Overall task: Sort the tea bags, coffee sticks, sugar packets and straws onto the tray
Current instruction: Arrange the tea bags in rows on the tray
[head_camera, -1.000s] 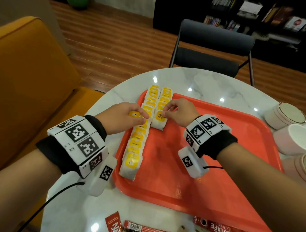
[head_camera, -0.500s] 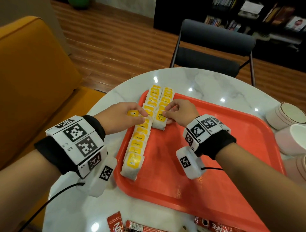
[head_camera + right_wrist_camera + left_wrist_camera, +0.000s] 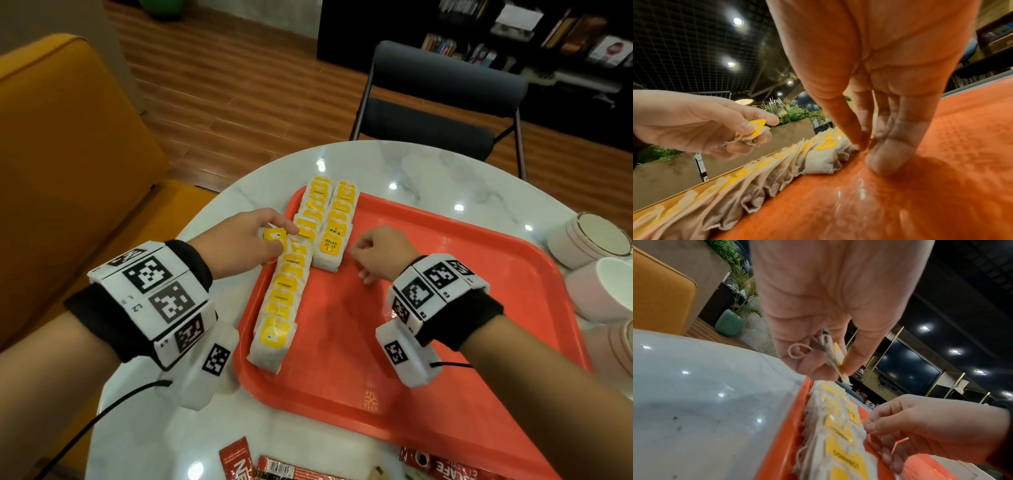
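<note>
An orange tray (image 3: 445, 342) lies on the round marble table (image 3: 144, 411). Two rows of white tea bags with yellow tags lie along the tray's left side: a long row (image 3: 284, 291) and a shorter one (image 3: 337, 219). My left hand (image 3: 281, 240) hovers over the long row and pinches one tea bag (image 3: 275, 238) between thumb and fingers; its string loops below the fingers in the left wrist view (image 3: 838, 356). My right hand (image 3: 359, 260) holds nothing. Its loosely bent fingertips (image 3: 885, 160) rest on the tray just right of the short row's near end.
Red coffee sticks (image 3: 291, 467) lie on the table at the near edge, another (image 3: 455, 466) by the tray's near corner. Pale cups (image 3: 596, 240) stand off the tray's right side. A dark chair (image 3: 438, 113) is beyond the table, an orange sofa (image 3: 68, 154) to the left.
My right hand has let go of the nearest tea bag in the short row and drawn back to the right onto the tray. My left hand still holds its tea bag in about the same place.
</note>
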